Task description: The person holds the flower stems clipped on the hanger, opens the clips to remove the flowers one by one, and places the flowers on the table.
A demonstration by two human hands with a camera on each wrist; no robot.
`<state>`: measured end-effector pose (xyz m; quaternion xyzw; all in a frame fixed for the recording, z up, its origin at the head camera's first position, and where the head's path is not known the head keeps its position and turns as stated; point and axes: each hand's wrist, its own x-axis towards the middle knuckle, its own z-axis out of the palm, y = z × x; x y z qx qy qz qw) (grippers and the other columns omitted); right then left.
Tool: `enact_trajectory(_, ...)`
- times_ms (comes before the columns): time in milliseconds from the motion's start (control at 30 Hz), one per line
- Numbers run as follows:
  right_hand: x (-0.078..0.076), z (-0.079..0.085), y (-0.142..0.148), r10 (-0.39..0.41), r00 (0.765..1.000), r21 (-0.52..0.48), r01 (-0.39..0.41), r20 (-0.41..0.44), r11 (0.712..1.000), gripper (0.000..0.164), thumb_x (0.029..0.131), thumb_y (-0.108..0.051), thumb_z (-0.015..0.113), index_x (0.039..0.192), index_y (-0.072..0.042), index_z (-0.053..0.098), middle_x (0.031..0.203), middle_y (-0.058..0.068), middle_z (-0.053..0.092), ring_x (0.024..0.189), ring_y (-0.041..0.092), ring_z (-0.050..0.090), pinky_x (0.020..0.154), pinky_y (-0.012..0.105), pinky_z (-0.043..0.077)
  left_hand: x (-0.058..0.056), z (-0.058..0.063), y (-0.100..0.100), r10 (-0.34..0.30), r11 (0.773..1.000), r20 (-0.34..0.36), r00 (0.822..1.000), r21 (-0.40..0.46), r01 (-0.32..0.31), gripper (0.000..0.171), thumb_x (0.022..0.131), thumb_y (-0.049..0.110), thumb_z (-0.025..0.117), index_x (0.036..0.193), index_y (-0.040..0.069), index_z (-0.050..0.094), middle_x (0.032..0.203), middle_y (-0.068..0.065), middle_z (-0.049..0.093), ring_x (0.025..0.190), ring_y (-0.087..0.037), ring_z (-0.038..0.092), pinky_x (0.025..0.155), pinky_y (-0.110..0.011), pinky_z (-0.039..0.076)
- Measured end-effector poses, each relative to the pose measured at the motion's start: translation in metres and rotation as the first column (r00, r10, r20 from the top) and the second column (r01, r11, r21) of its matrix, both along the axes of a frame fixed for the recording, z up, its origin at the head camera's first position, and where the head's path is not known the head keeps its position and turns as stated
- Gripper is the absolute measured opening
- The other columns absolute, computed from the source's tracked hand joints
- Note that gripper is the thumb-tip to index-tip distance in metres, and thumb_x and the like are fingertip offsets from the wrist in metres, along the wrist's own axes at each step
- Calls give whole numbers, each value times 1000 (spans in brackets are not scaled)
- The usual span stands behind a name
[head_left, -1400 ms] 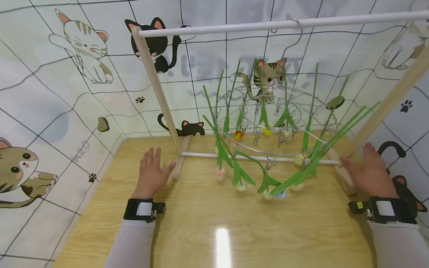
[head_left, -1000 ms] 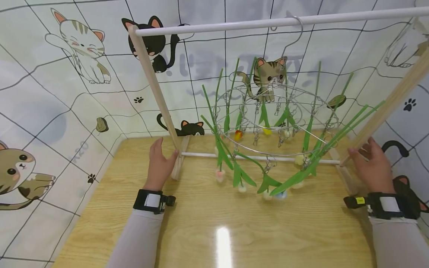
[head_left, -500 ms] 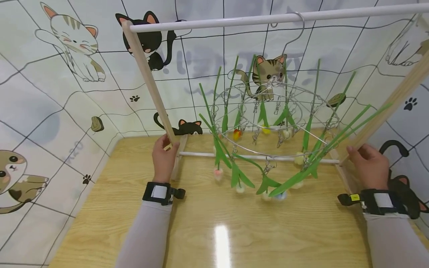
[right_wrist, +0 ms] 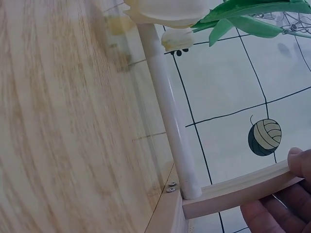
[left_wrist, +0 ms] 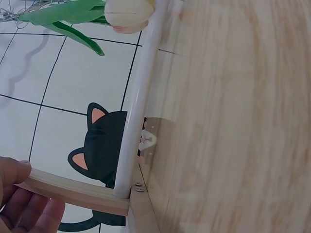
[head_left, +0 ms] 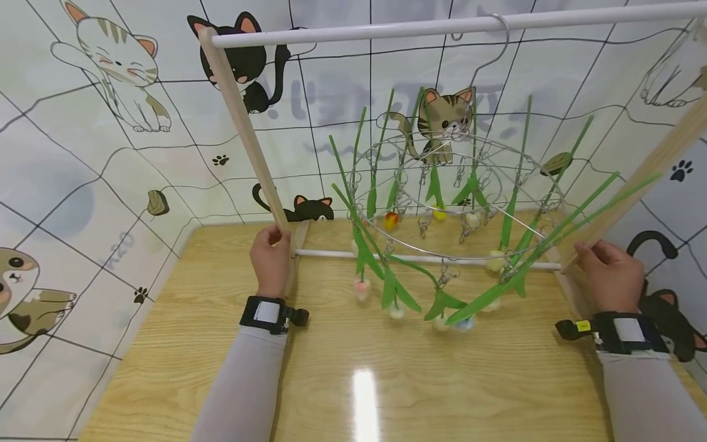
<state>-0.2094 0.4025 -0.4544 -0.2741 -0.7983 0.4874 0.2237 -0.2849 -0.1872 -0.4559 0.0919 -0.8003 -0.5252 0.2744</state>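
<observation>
A wooden rack [head_left: 239,116] with a white top bar [head_left: 359,34] and a white lower bar [head_left: 331,255] stands on the table. My left hand [head_left: 270,261] grips its left upright low down, thumb on one side and fingers on the other, as the left wrist view shows. My right hand [head_left: 612,276] holds the right upright [right_wrist: 243,191] the same way. From the top bar hangs a round wire clip hanger [head_left: 442,253] by its hook. Artificial tulips with green stems and leaves [head_left: 486,301] hang head down from its clips, among them a pink tulip [head_left: 361,288] and a red-yellow tulip [head_left: 391,220].
The wood-grain table [head_left: 331,368] reaches back to a white wall [head_left: 342,92] printed with cats and grid lines. A second wall [head_left: 55,202] closes the left side. Several clips on the hanger bear no flower.
Both hands were spread beside the rack; they have since moved in and closed around its two uprights. The view has tilted slightly, and the rack appears a little higher in it.
</observation>
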Motion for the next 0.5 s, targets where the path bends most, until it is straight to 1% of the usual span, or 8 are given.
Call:
enact_trajectory(67, 0, 0, 0, -5, 1000, -7, 5, 7, 1000, 46, 98, -39, 72, 137, -15, 69, 85, -39, 62, 70, -22, 57, 64, -1, 44, -1, -1, 0, 4, 1000, -6, 1000, -9, -5, 22, 98, 17, 73, 116, 4, 74, 108, -15, 72, 105, -28, 69, 78, -30, 52)
enact_trajectory(133, 0, -2, 1, -13, 1000, 2, 13, 18, 1000, 46, 98, -41, 71, 136, -16, 70, 86, -37, 62, 71, -22, 57, 64, -1, 44, -1, -1, 0, 5, 1000, -10, 1000, -21, -5, 21, 98, 16, 73, 116, 4, 74, 108, -15, 72, 105, -29, 69, 78, -29, 51)
enact_trajectory(267, -1, -4, 2, -26, 999, 14, 26, 32, 1000, 46, 98, -43, 71, 135, -17, 71, 91, -33, 65, 72, -20, 57, 65, -1, 44, 0, 1, -1, -3, 999, -5, 1000, -41, 3, 21, 97, 14, 73, 115, 2, 74, 108, -17, 72, 105, -30, 70, 77, -28, 51)
enact_trajectory(367, -2, -5, 2, -29, 999, 22, 28, 29, 999, 45, 98, -43, 70, 135, -18, 71, 97, -30, 68, 73, -20, 57, 65, 0, 45, 0, 2, -2, -9, 999, 4, 1000, -49, 10, 21, 97, 13, 73, 114, 1, 73, 109, -17, 72, 105, -30, 70, 77, -28, 52)
enact_trajectory(500, -2, -4, 0, -29, 1000, 40, 28, 10, 999, 44, 98, -41, 70, 134, -16, 72, 99, -27, 69, 73, -20, 57, 65, 0, 44, -1, 2, -3, -20, 999, 6, 1000, -44, 20, 21, 97, 12, 74, 114, 0, 72, 109, -18, 72, 106, -31, 69, 79, -31, 52)
